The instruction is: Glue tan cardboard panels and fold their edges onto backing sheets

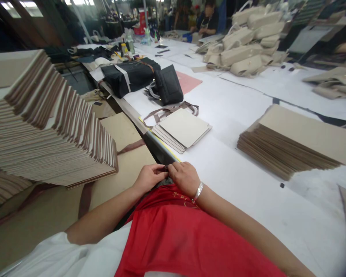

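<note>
My left hand [150, 177] and my right hand [186, 177] meet at the table's near edge, just above the red apron [190, 234]. Between their pinched fingertips is a small dark brown piece [165, 168], mostly covered, so its kind is unclear. A silvery bracelet circles the right wrist. Just beyond the hands, a few beige panels [186, 127] lie fanned out on the white table, with brown straps [190, 105] behind them. To the left of my hands stands a tall stack of beige panels with brown edges [83, 154].
A black handbag [169, 85] stands beside a long dark bundle [132, 75]. Another stack of beige panels [305, 132] sits to the right on the white table [233, 207]. Beige bags [248, 42] are heaped farther back. A person [209, 21] sits at the far side.
</note>
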Available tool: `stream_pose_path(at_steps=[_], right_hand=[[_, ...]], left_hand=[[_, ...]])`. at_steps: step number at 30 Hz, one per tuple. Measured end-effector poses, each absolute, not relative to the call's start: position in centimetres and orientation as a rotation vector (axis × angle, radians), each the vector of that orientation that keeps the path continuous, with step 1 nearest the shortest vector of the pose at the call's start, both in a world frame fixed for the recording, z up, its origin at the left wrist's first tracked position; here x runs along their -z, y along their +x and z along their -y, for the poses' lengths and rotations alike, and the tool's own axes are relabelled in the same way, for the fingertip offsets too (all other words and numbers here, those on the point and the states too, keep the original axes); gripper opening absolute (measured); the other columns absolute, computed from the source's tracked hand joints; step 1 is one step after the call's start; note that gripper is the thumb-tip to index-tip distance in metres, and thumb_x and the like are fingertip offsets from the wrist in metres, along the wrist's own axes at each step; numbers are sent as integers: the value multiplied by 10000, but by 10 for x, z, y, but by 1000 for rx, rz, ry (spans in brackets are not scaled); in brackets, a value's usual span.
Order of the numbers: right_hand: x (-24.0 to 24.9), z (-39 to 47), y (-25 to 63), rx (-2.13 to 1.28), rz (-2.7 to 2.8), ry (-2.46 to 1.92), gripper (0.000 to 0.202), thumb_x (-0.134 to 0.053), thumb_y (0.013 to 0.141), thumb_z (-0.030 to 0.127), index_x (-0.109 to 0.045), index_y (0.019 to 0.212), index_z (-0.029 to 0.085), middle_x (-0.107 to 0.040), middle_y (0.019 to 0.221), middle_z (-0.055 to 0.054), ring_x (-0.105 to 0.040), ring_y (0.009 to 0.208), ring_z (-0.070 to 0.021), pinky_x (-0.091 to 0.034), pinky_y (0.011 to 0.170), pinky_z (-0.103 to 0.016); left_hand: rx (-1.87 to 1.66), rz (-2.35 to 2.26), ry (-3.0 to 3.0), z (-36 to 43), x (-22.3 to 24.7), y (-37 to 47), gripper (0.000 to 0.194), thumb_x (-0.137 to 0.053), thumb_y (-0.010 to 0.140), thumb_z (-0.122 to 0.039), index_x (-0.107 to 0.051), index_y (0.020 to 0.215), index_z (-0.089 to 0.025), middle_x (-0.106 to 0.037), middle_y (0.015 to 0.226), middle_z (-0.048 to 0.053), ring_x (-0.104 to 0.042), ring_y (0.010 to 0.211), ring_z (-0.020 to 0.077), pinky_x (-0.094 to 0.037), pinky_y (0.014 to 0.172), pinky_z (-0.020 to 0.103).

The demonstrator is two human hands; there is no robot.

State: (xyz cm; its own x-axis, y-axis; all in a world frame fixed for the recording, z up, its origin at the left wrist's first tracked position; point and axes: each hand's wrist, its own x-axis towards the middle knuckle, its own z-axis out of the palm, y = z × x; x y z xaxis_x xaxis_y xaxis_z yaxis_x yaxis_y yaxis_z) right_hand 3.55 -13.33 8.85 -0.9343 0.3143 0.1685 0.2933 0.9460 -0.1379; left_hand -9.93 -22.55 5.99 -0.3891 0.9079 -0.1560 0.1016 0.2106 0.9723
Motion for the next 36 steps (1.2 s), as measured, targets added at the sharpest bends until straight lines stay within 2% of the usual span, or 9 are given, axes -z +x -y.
stream_pose_path(at_steps=[5, 8, 10, 14, 16, 24, 28, 32, 36], right_hand=[[-68, 114, 23, -743, 2567, -814, 191, -453, 843, 245, -632, 817, 184, -644, 770, -15, -558, 699, -118, -359, 629, -217], [-65, 109, 19, -1062, 2430, -821, 158, -486, 813, 246, -615, 866, 173, -647, 766, 0, -559, 681, -102, -384, 631, -198], [-68, 112, 16, -1139, 2459, -752, 210, -529, 800, 305, -598, 944, 168, -643, 756, 4, -552, 651, -97, -385, 605, -194], [-79, 117, 8, -1002, 2701, -685, 249, -521, 817, 394, -634, 860, 176, -637, 697, 0, -528, 585, -89, -336, 541, -194], [-80, 115, 5, -941, 2798, -627, 256, -488, 842, 371, -648, 808, 174, -643, 691, -9, -529, 577, -84, -320, 534, -192], [-57, 115, 0, -678, 2987, -537, 268, -407, 885, 287, -637, 841, 158, -658, 712, -56, -564, 604, -114, -322, 558, -210], [-51, 117, 1, -636, 2956, -483, 272, -363, 919, 283, -584, 1025, 165, -664, 859, -69, -602, 756, -131, -365, 643, -212], [-52, 116, 2, -504, 3018, -355, 295, -384, 921, 263, -490, 1185, 185, -637, 967, -82, -602, 820, -145, -391, 666, -226], [-52, 123, -1, -277, 3179, -209, 224, -390, 894, 186, -557, 1030, 124, -627, 886, -112, -605, 760, -189, -409, 628, -267]], left_hand=[[-1285, -1500, 813, 228, -54, -117, 393, -713, 652, -326, -671, 985, -121, -685, 886, 68, -604, 732, 147, -481, 658, 250], [-1328, -1400, 701, 229, -51, -125, 414, -717, 659, -330, -659, 1013, -122, -678, 949, 80, -614, 805, 163, -494, 731, 283], [-1347, -1416, 697, 230, -50, -130, 428, -725, 651, -332, -659, 1014, -116, -681, 957, 86, -620, 824, 174, -492, 767, 303], [-1295, -1498, 848, 232, -51, -137, 420, -729, 643, -340, -672, 998, -122, -694, 960, 83, -627, 872, 201, -480, 826, 326], [-1231, -1504, 907, 233, -53, -140, 406, -725, 645, -345, -678, 982, -123, -697, 959, 85, -631, 874, 207, -483, 820, 325], [-1098, -1574, 937, 230, -48, -145, 371, -720, 626, -340, -692, 910, -101, -706, 876, 91, -635, 783, 195, -492, 736, 307], [-1074, -1623, 904, 227, -47, -147, 398, -698, 640, -372, -688, 927, -96, -698, 803, 80, -617, 662, 165, -481, 614, 271], [-962, -1681, 1085, 221, -48, -151, 341, -644, 669, -331, -693, 932, -120, -696, 802, 55, -613, 671, 165, -465, 612, 254], [-812, -1745, 1264, 217, -44, -152, 212, -606, 646, -264, -709, 775, -131, -676, 689, 19, -583, 639, 149, -423, 571, 215]])
